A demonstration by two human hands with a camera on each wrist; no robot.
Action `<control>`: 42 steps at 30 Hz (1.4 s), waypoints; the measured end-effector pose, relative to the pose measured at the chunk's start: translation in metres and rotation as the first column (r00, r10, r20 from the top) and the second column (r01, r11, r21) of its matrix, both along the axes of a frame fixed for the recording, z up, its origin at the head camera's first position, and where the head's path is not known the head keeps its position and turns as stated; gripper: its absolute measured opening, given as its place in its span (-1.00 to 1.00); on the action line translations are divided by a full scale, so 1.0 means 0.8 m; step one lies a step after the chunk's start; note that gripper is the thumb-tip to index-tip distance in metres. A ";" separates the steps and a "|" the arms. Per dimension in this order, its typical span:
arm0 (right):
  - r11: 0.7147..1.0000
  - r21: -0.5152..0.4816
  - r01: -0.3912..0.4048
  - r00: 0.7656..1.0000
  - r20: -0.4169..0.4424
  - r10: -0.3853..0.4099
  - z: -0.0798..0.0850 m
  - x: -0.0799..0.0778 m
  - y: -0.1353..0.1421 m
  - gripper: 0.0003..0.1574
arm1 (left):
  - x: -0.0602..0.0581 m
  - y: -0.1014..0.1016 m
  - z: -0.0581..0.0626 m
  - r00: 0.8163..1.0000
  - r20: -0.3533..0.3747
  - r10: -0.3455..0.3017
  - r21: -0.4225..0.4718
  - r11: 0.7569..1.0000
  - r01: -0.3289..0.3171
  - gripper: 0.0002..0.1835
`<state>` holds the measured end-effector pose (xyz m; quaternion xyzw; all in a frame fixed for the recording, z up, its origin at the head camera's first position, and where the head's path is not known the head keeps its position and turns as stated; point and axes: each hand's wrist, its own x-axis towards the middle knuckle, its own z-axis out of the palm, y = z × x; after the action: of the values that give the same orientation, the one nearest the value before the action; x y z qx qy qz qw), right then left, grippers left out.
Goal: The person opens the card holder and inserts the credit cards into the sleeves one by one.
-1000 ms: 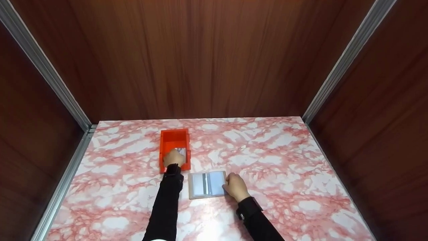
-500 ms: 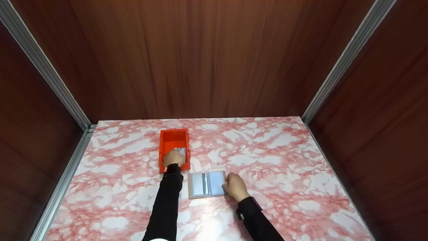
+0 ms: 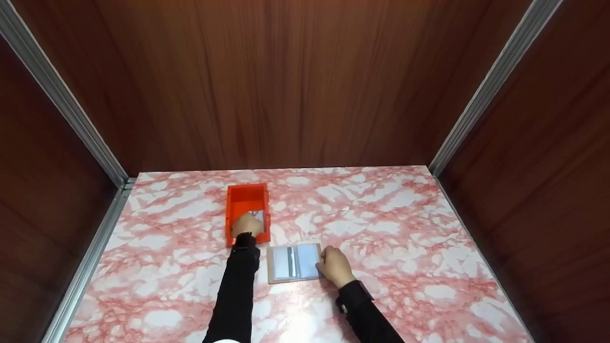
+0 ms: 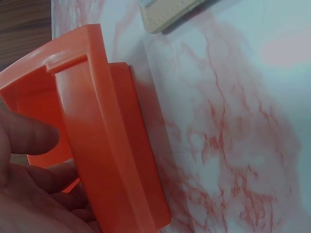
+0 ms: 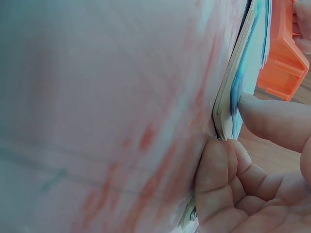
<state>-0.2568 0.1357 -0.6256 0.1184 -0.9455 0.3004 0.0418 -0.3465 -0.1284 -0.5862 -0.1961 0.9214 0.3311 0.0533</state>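
Note:
An orange-red plastic bin [image 3: 247,195] stands on the table at left of centre. My left hand [image 3: 247,224] reaches down into its near half, beside a pale printed card or stack of cards [image 3: 258,215]. In the left wrist view the thumb [image 4: 36,138] stands apart from the fingers, whose tips are hidden behind the bin wall. An open card holder [image 3: 308,261] with clear sleeves and a beige cover lies in front of the bin. My right hand [image 3: 336,267] pinches its right edge, the thumb [image 5: 262,114] on the sleeves and curled fingers against the cover.
The tabletop [image 3: 381,228] has a pink and white marble pattern. Dark wood panels [image 3: 305,85] rise behind it and at both sides, with metal rails [image 3: 495,85] at the corners.

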 end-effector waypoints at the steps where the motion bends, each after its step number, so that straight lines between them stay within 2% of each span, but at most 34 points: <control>1: 1.000 0.000 0.001 1.000 -0.004 -0.001 0.000 0.000 0.000 -0.72 | -0.001 0.000 0.000 1.000 0.003 0.002 0.002 1.000 -0.002 -0.73; 10: 1.000 -0.001 0.010 1.000 0.004 -0.010 -0.001 0.001 0.001 -0.71 | -0.002 -0.001 0.002 1.000 0.021 -0.002 0.015 1.000 0.002 -0.72; 15: 1.000 -0.002 0.010 1.000 0.009 -0.010 -0.002 0.000 0.000 -0.74 | -0.001 -0.002 0.004 1.000 -0.005 0.005 0.039 0.999 -0.005 -0.74; 20: 1.000 0.000 0.009 1.000 -0.001 -0.009 -0.003 0.001 -0.001 -0.73 | -0.002 -0.001 -0.002 0.999 -0.038 -0.002 0.016 1.000 0.002 -0.72; 26: 1.000 -0.002 0.008 1.000 0.001 -0.008 -0.001 0.000 0.000 -0.70 | -0.004 -0.001 -0.006 0.999 -0.044 -0.001 0.011 1.000 0.001 -0.73; 33: 1.000 0.001 0.005 1.000 0.007 -0.005 -0.001 0.000 0.001 -0.70 | -0.005 -0.004 -0.001 0.998 -0.032 -0.047 0.027 0.998 0.048 -0.76; 37: 1.000 -0.003 0.002 1.000 0.009 -0.002 -0.001 0.001 0.000 -0.70 | -0.006 -0.007 0.001 0.999 -0.008 -0.047 0.044 0.998 0.047 -0.76; 42: 1.000 0.005 0.008 1.000 0.001 -0.008 0.000 0.001 0.000 -0.70 | -0.005 -0.005 0.004 0.999 -0.039 -0.038 0.044 0.998 0.039 -0.76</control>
<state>-0.2563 0.1355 -0.6259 0.1147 -0.9467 0.2980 0.0423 -0.3508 -0.1325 -0.5832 -0.1708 0.9183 0.3540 0.0465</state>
